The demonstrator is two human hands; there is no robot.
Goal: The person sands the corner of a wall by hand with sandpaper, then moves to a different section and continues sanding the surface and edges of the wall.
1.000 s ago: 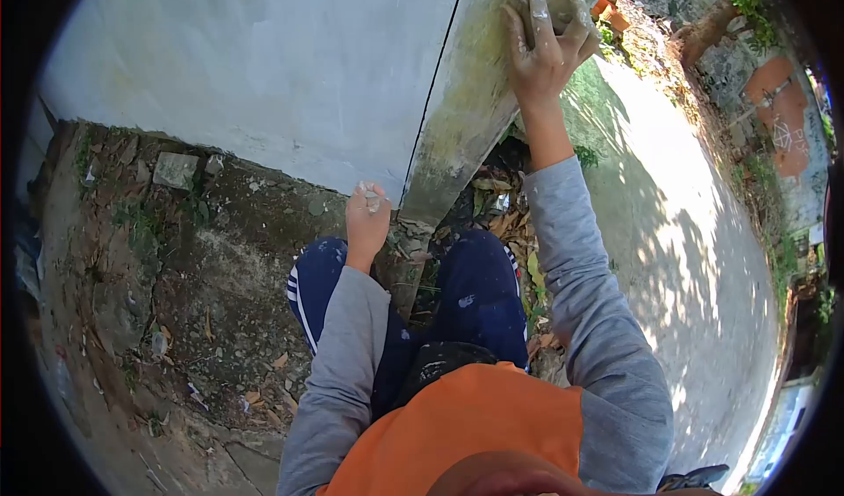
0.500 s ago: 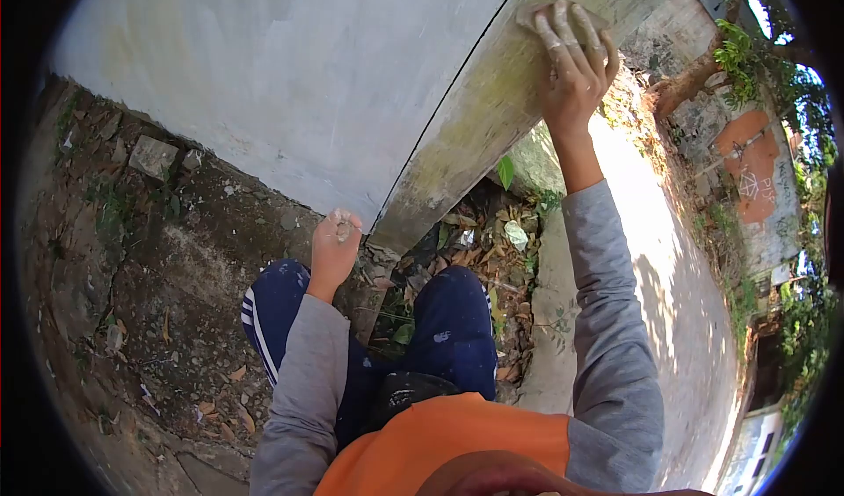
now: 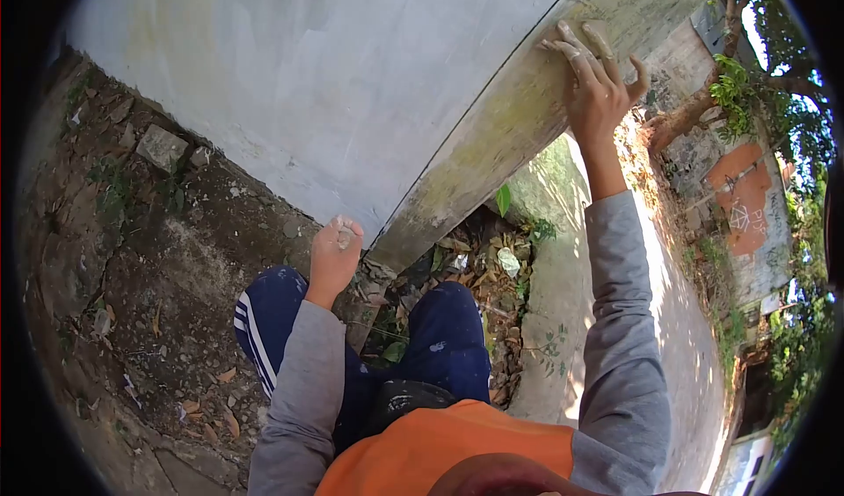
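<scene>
My right hand [image 3: 600,78] is raised to the narrow, yellow-stained side face of the wall [image 3: 475,135]. Its dusty fingers are bent and partly spread against that face, the little finger standing apart. Whatever lies under these fingers is hidden. Low down, by the bottom corner of the smooth grey-white wall face [image 3: 290,83], my left hand [image 3: 335,248] is curled into a loose fist. Pale dust or paste coats its fingertips, and I cannot tell what the fist holds. A dark seam runs between the two wall faces.
My bent knees [image 3: 450,320] in blue trousers are close below the wall's corner. A loose concrete block [image 3: 162,148] lies on the dirt at left. Dry leaves [image 3: 505,307] fill the gap beside a concrete ledge [image 3: 552,320]. A tree trunk [image 3: 681,122] stands at right.
My right hand has shifted slightly down the side face, its fingers now more spread. The flat brownish piece under them earlier no longer shows. My left hand stays curled by the corner.
</scene>
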